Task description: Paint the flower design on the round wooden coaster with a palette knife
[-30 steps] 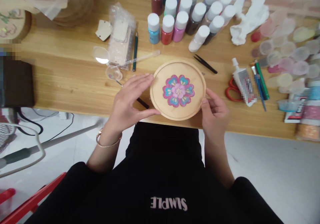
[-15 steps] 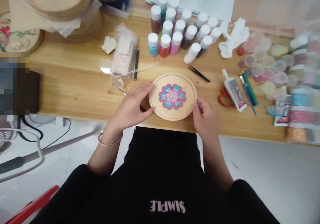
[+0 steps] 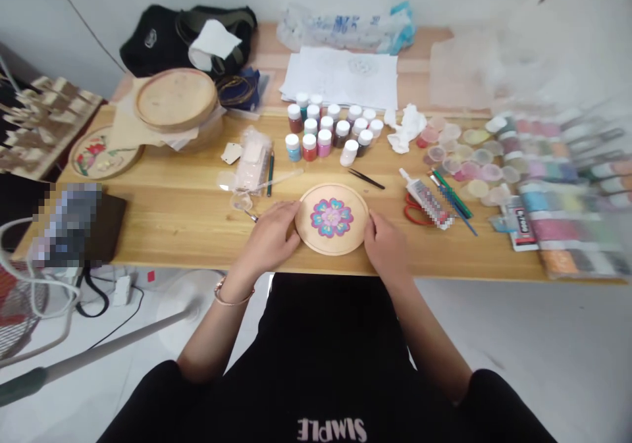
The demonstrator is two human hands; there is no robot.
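Note:
A round wooden plate (image 3: 307, 232) with a pink, blue and purple flower in its middle lies at the table's front edge. My left hand (image 3: 271, 235) grips its left rim, with the thumb near the lower edge. On the right rim, my right hand (image 3: 388, 244) holds the plate with thumb and fingers pressed together. Black tweezers (image 3: 366, 179) lie just behind the plate. Behind them stand several white-capped paint bottles (image 3: 309, 147). The metal tip of a tool (image 3: 251, 216) shows beside my left hand; the rest is hidden.
Scissors (image 3: 412, 211), a glue tube (image 3: 425, 199), brushes (image 3: 457, 199) and small cups (image 3: 476, 189) lie to the right. Stacked round wood pieces (image 3: 175, 97), a painted round (image 3: 106, 156) and a phone (image 3: 69, 222) are at the left. Papers (image 3: 340, 78) lie behind the bottles.
The view has tilted up and now shows the back of the table and the wall. Both hands still hold the plate, which sits a little lower in the view.

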